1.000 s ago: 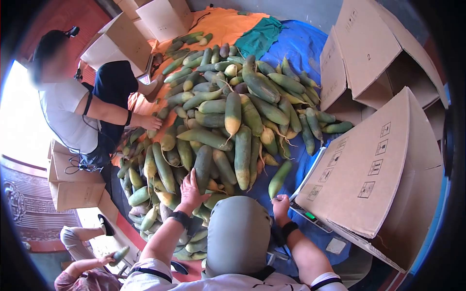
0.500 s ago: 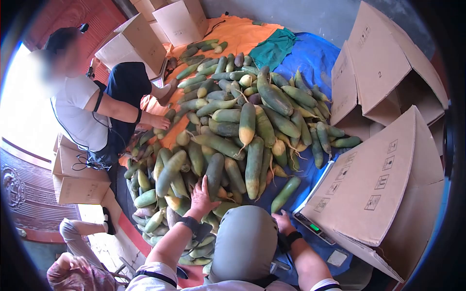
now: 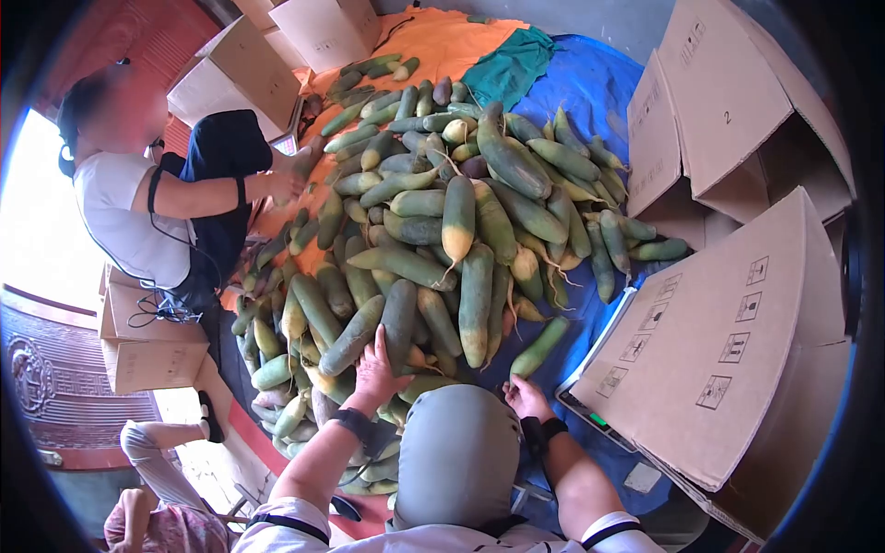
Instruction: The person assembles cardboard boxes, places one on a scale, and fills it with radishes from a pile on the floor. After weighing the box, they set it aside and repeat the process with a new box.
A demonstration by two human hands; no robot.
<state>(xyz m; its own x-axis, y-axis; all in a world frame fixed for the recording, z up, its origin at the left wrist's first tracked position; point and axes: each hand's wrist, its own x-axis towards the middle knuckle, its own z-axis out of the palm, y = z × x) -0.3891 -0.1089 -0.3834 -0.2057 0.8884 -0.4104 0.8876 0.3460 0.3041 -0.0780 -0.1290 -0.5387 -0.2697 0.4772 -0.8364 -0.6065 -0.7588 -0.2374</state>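
My left hand [image 3: 375,380] lies over the near side of a heap of long green radishes, fingers extended and apart. Its fingertips touch or nearly touch a dark green radish [image 3: 399,318], and a paler one [image 3: 355,336] leans just left of them. On the blue sheet to the right, my right hand [image 3: 527,398] has its fingers closed at the near end of a slim green radish [image 3: 542,345]. That radish lies apart from the heap. My palm hides part of the grip.
Cardboard boxes [image 3: 691,369] stand at the right, one over a scale [image 3: 595,415]. More boxes [image 3: 235,78] are at the back left. A co-worker [image 3: 138,203] sits at the left, holding a radish. Orange [image 3: 433,41] and blue sheets [image 3: 599,97] lie beneath the heap.
My right hand has moved forward onto the slim radish's end. The paler radish near my left hand has shifted right. The co-worker's hand has risen from the heap with a radish.
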